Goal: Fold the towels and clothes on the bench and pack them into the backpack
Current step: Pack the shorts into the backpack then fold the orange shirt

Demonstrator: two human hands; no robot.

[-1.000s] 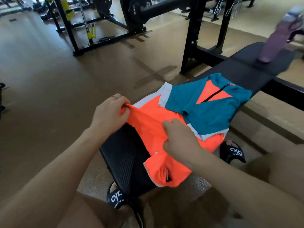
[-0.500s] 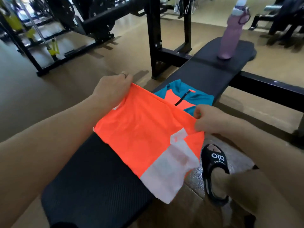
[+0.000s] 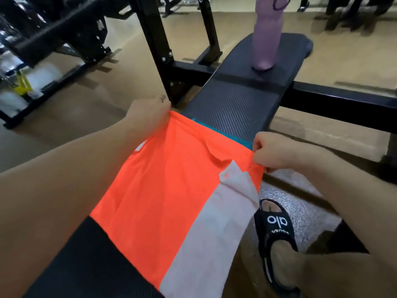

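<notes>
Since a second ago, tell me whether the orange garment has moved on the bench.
Yes. The orange garment was bunched beside the teal garment; now both hands hold it spread out, covering most of the teal one on the bench.

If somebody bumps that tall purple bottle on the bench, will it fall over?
Probably, yes. The purple bottle is tall and narrow and stands upright on a small base, so a knock near the top would likely tip it. It stands near the far end of the padded bench, so it might then roll off. How full or heavy it is cannot be seen.
</notes>
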